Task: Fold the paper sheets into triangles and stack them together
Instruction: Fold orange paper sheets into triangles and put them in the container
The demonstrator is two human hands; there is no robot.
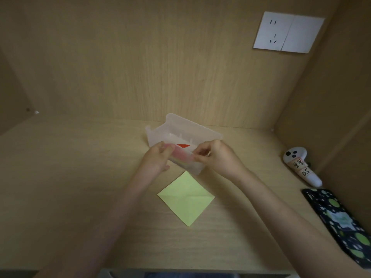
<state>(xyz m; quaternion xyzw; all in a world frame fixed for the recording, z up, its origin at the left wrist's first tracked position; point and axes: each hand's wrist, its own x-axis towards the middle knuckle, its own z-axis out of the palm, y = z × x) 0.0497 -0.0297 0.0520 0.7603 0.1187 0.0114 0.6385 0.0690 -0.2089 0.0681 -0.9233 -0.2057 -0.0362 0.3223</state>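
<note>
Left grip closed: thumb and curled fingers pinching left end of pink sheet. Right grip closed too, fingertips pinching right end of same sheet. Pink sheet held off the desk between the two, seen nearly edge-on and blurred. Faint other colours along its lower edge; cannot tell if more sheets there. Held right over near wall of clear plastic box, hiding part of it.

Box: open top, low walls, set at an angle on desk, close to back panel. Inside: one red paper piece lying on the bottom, partly hidden behind pink sheet. Rest of contents not readable.

Both grips level with each other, either side of box. Left forearm and right forearm coming in from bottom edge, converging on box.

Yellow-green sheet flat on desk just on near side of box, between the forearms. Turned corner-on like a diamond, opened out, crease lines crossing its middle, touching neither grip.

Far right of desk: white controller with handwritten labels, near side panel. Dark phone in green-dotted case lying nearer the front edge, apart from controller. White wall socket high on back panel, upper right.
</note>
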